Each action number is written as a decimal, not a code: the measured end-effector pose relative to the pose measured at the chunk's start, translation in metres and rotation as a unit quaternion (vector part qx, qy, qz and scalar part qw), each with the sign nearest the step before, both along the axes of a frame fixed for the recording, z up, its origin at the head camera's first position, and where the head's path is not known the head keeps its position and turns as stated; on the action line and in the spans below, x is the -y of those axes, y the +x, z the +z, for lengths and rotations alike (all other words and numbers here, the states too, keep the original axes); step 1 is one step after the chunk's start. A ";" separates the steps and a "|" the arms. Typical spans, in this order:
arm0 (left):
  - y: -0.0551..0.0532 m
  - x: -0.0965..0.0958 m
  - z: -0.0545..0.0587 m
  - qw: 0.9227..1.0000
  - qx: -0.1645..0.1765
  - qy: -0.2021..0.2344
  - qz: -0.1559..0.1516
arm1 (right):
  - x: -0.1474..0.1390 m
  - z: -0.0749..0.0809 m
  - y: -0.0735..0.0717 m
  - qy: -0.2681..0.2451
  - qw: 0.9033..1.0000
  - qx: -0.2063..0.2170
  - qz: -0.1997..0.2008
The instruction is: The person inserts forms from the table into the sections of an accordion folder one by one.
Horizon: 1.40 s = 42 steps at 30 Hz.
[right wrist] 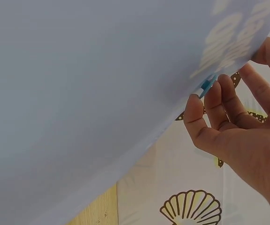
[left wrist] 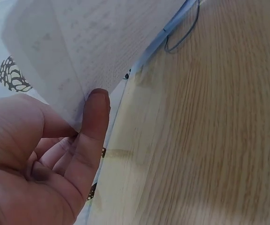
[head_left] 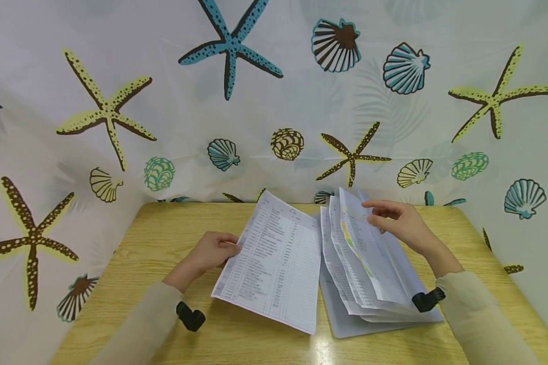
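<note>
My left hand [head_left: 216, 249] pinches the left edge of a printed sheet [head_left: 274, 263] covered in table rows, tilted up off the table. Up close, the left wrist view shows the thumb on one face of the paper [left wrist: 78, 47] and the other fingers behind it. To the right a grey folder [head_left: 342, 324] lies spread, with several printed pages [head_left: 347, 253] fanned upright in it, one bearing a yellow-green band. At their upper right edge, my right hand [head_left: 399, 223] grips the bluish cover [right wrist: 102, 93], on which pale lettering shows in the right wrist view.
A wooden table [head_left: 164, 223] lies under everything. Behind it hangs a white cloth [head_left: 255, 111] printed with starfish and shells. Along the folder's edge a thin elastic cord [left wrist: 186, 40] loops out. Small black cameras sit on the left wrist [head_left: 190, 317] and the right wrist [head_left: 428, 300].
</note>
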<state>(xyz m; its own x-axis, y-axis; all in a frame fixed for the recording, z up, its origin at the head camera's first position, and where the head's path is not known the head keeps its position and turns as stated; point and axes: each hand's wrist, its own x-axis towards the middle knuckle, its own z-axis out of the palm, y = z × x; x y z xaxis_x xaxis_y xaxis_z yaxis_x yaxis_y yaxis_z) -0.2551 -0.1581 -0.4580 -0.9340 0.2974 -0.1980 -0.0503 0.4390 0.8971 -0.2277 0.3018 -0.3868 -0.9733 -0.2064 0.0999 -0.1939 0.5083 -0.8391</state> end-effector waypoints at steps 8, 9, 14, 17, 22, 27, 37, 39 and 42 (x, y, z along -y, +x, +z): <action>0.000 -0.007 0.002 0.999 0.030 0.021 0.025 | -0.002 0.000 0.001 -0.008 1.000 0.000 -0.001; 0.001 -0.008 0.002 0.999 0.033 0.026 0.030 | -0.002 0.000 0.001 -0.009 1.000 0.000 -0.001; 0.002 -0.010 -0.003 0.997 0.047 0.044 0.039 | -0.003 -0.001 0.000 -0.011 1.000 0.003 -0.003; 0.003 -0.012 -0.006 0.999 0.034 0.027 0.031 | -0.002 -0.001 0.000 -0.010 1.000 0.002 -0.002; 0.006 -0.014 -0.007 0.998 -0.034 -0.033 0.036 | -0.002 0.000 0.000 -0.007 1.000 0.001 -0.002; 0.005 -0.015 -0.006 0.998 -0.035 -0.021 0.042 | -0.001 0.000 0.001 -0.008 1.000 0.005 -0.003; 0.003 -0.009 -0.008 0.998 0.024 0.036 0.054 | -0.001 0.001 0.001 -0.007 1.000 0.002 -0.001; 0.003 -0.010 -0.008 0.998 0.024 0.032 0.047 | -0.001 0.001 0.001 -0.006 1.000 0.000 -0.001; 0.004 -0.013 -0.009 0.999 0.014 0.023 0.026 | -0.001 0.001 0.001 -0.003 1.000 -0.002 0.000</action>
